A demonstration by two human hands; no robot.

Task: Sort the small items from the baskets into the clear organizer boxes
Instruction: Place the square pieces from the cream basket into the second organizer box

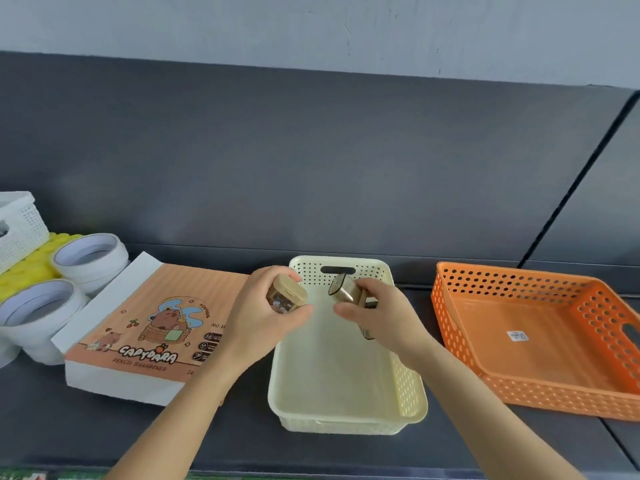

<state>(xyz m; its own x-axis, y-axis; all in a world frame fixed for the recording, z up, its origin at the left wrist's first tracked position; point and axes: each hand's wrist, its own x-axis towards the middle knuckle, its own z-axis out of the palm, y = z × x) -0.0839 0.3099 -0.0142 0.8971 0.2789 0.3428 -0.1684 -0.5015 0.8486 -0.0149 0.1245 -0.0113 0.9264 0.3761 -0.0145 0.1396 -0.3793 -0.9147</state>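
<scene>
My left hand (266, 315) grips a small brown pencil sharpener with a tan top (286, 295), held above the left rim of a cream perforated basket (410, 389). My right hand (377, 315) holds a second small sharpener (346, 289), tilted, over the far part of the same basket. The two hands are close together, a small gap between them. The basket's floor looks bare, apart from a small dark-edged thing partly hidden under my right hand. An orange perforated basket (540, 344) lies to the right, holding nothing but a white label.
An orange "Capybara pencil sharpener" box (145, 332) lies left of the cream basket. Further left are white tape rolls (86, 259), yellow items (24, 275) and a white lattice basket (17, 226). All rest on a dark grey shelf with a grey back panel.
</scene>
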